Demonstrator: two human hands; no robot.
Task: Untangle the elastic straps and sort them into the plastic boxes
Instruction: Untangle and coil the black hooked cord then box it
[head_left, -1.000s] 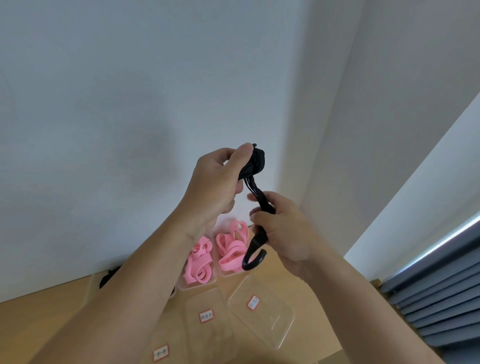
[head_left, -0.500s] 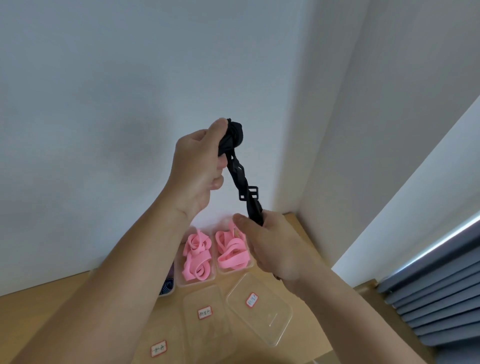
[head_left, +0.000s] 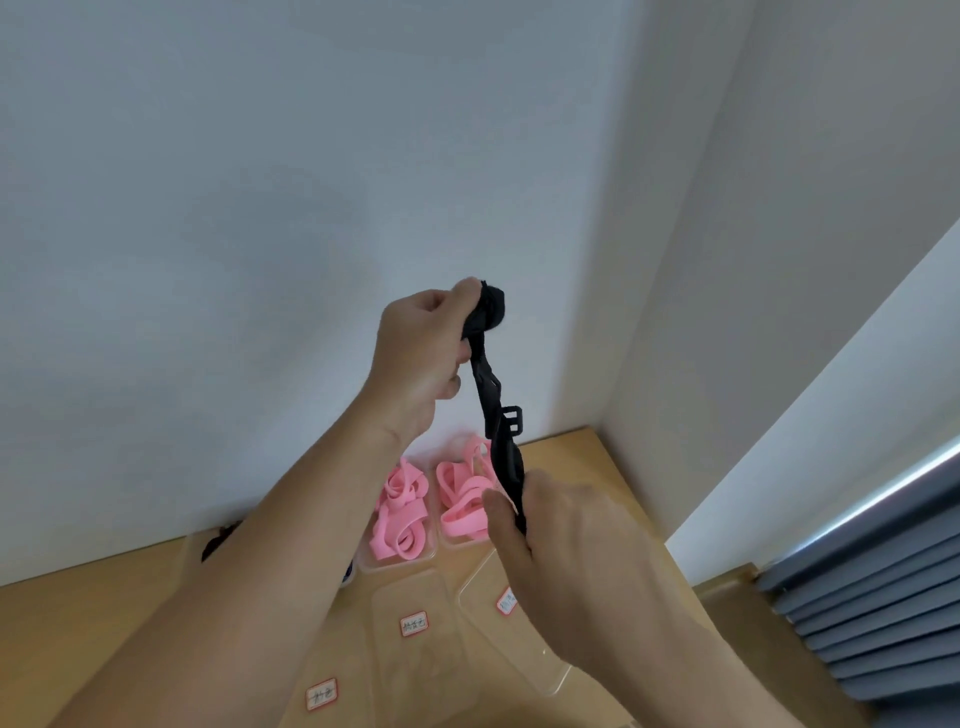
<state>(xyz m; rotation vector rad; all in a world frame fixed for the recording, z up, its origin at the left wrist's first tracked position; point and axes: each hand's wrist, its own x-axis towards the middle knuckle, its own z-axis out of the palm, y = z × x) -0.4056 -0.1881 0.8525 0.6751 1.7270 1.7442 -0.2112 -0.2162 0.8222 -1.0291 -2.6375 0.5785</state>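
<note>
A black elastic strap (head_left: 493, 400) with a plastic buckle stretches between both hands, held up in front of the white wall. My left hand (head_left: 421, 353) pinches its bunched upper end. My right hand (head_left: 561, 540) grips the lower end, and the hook end is hidden inside it. Below, on the wooden table (head_left: 582, 467), two clear plastic boxes hold pink straps: one box (head_left: 400, 509) on the left, another (head_left: 462, 499) to its right. A further box (head_left: 218, 540) at the far left holds something black, mostly hidden by my left forearm.
Clear lids with red-bordered labels lie on the table nearer me: one (head_left: 415, 623) in the middle, one (head_left: 504, 603) partly under my right hand, one (head_left: 322, 693) at lower left. White walls meet in a corner behind. A grey blind (head_left: 872, 613) hangs at the right.
My hands have pulled apart, so the strap now hangs longer and straighter between them. My right hand has slid down over the hook end, hiding it.
</note>
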